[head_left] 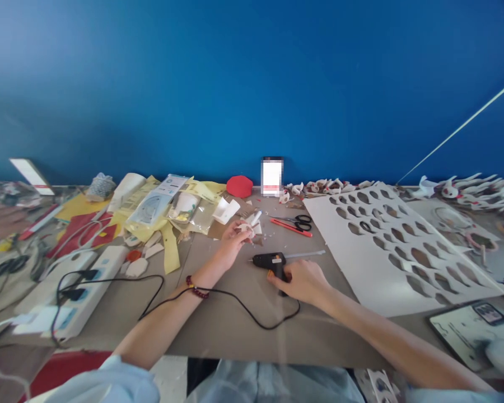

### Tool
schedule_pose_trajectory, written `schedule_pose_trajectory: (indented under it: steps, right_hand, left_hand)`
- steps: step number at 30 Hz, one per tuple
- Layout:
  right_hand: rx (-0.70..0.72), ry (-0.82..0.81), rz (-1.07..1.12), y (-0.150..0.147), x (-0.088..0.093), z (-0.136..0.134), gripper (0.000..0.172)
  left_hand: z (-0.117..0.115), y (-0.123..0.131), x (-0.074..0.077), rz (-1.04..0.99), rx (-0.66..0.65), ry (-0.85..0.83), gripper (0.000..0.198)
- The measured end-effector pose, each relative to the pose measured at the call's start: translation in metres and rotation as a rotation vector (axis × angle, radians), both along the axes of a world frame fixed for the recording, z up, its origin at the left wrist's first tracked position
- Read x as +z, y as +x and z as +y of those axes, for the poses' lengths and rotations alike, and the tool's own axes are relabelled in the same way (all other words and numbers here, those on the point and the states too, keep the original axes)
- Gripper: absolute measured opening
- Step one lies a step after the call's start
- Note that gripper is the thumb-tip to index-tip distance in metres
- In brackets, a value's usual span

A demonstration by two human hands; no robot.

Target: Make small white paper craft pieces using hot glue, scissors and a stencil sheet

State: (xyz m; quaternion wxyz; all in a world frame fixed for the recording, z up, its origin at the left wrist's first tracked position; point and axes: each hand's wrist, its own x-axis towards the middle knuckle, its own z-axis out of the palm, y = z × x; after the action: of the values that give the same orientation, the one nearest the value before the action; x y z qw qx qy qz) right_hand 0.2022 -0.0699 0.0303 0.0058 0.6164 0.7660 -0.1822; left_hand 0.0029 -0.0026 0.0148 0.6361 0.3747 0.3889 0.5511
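My right hand [303, 281] is wrapped round the handle of a black glue gun [269, 260] that lies on the grey table [218, 330], nozzle pointing left, with a glue stick poking out at its back. My left hand [234, 238], with a red bead bracelet at the wrist, pinches a small white paper piece [252, 223] just above and left of the nozzle. The gun's black cord [252, 316] loops across the table towards a white power strip [78, 296].
A large white sheet with leaf-shaped cutouts [399, 246] covers the right. Scissors [300, 221] and a red cutter [289, 226] lie behind the gun. Yellow and red paper, packets and scraps pile up on the left. White paper shapes [474, 187] line the back right. A tablet [474, 330] sits front right.
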Motion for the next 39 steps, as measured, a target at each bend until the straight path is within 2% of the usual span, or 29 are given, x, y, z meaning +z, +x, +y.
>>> schedule_pose_trajectory:
  steps: [4, 8, 14, 19, 27, 34, 39]
  right_hand:
    - [-0.026, 0.039, 0.060, 0.001, -0.009, -0.002, 0.051]
    - [-0.014, 0.065, 0.193, 0.008, -0.014, -0.001, 0.053]
    - [-0.036, 0.106, 0.478, 0.017, -0.007, 0.000, 0.049]
    - [-0.122, 0.015, 0.821, 0.022, 0.000, 0.003, 0.042]
    - [-0.249, -0.185, 1.277, 0.025, -0.012, 0.009, 0.041]
    - [-0.317, -0.254, 1.396, 0.025, -0.017, 0.005, 0.039]
    - [-0.293, -0.225, 1.358, 0.027, -0.032, 0.006, 0.037]
  left_hand:
    - [-0.002, 0.001, 0.004, 0.003, 0.014, 0.003, 0.033]
    - [0.001, 0.000, 0.005, 0.055, -0.002, 0.033, 0.031]
    - [0.005, -0.003, -0.001, 0.059, 0.016, 0.022, 0.028]
    - [0.002, -0.002, -0.001, 0.018, 0.002, 0.025, 0.025]
    - [-0.001, 0.003, -0.003, 0.017, -0.034, -0.001, 0.025]
    - [-0.012, 0.006, 0.010, 0.182, -0.055, 0.052, 0.019]
    - [-0.020, 0.011, 0.019, 0.263, -0.072, 0.096, 0.019]
